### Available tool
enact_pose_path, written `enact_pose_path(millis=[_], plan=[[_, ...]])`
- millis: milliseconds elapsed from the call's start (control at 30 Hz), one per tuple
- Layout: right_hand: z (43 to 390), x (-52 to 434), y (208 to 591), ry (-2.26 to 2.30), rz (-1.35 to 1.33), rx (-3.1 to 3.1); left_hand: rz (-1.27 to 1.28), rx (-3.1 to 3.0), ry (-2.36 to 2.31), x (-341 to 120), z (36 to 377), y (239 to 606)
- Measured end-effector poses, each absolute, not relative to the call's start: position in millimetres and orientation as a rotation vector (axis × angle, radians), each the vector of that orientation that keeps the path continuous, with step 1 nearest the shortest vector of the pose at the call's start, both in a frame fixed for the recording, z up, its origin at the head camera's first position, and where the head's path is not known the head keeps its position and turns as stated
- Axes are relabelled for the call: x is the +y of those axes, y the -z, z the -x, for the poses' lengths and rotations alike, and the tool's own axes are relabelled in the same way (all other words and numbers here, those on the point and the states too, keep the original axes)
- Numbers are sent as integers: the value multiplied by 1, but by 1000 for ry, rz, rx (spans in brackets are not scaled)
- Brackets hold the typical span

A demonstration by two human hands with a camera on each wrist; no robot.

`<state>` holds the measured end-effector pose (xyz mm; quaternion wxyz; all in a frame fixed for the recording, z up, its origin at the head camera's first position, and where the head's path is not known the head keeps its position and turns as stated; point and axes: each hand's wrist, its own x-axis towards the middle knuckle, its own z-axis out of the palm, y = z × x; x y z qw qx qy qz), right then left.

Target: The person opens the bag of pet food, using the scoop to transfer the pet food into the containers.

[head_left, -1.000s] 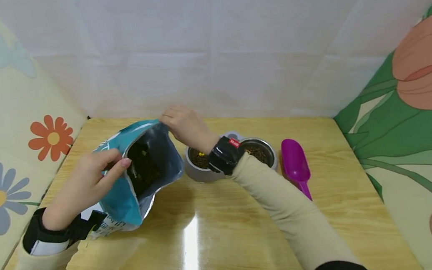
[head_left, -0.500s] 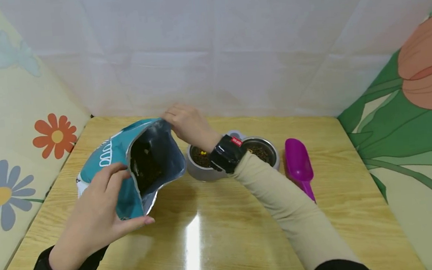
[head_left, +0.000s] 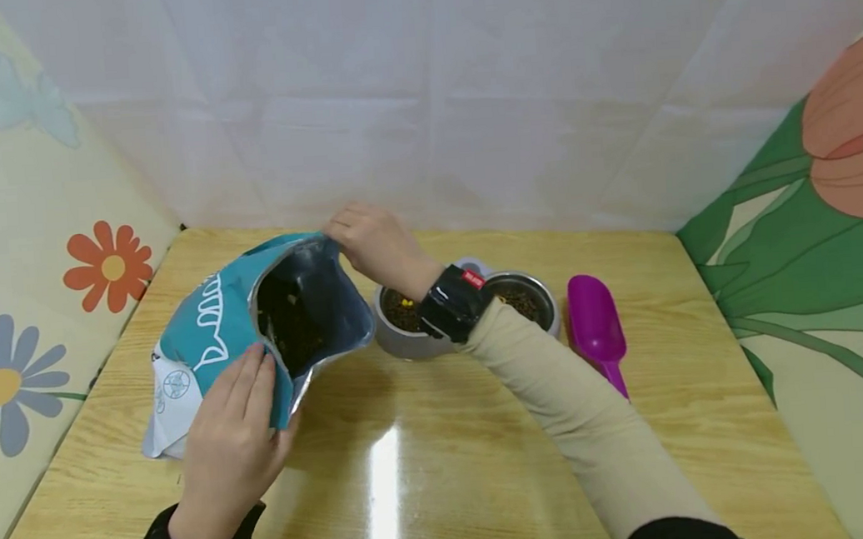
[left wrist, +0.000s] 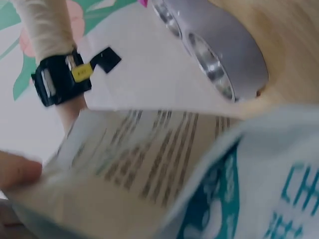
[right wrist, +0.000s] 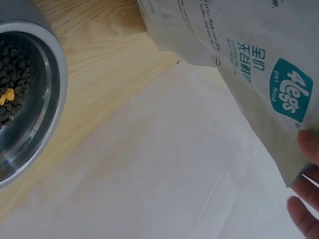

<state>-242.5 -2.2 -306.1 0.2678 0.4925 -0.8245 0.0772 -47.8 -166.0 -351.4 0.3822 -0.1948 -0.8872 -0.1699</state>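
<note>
A blue-and-white pet food bag [head_left: 212,314] leans on the table with its foil-lined mouth open towards the right. Dark contents show inside it. My right hand [head_left: 380,244] pinches the far top corner of the bag; in the right wrist view its fingertips [right wrist: 310,144] lie at that corner. On the near side, my left hand [head_left: 233,438] grips the bag's near edge, its fingers lying along the outer face and the thumb partly hidden behind the edge. Behind the right wrist stands a grey double pet bowl [head_left: 416,347], dark kibble with yellow bits in its steel dishes.
To the right of the bowl lies a purple scoop [head_left: 595,321], its handle towards me. The wooden table [head_left: 490,466] meets a white cloth backdrop [head_left: 421,120] at its far edge. Printed flower panels [head_left: 789,219] stand on both sides.
My left hand has let go of the bag's left rim, moved down and towards me, and taken hold of the near edge. The right hand keeps its hold on the far corner.
</note>
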Motion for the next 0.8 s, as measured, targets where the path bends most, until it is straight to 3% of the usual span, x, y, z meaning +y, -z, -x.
enact_pose_path(millis=[300,800], plan=[[256,-9,300,-156,-1321,-2177,529,-2057,539,-167,52,355],[272,-19,254,-78,-1415,-2333,352,-1765,613,-186,60,339]])
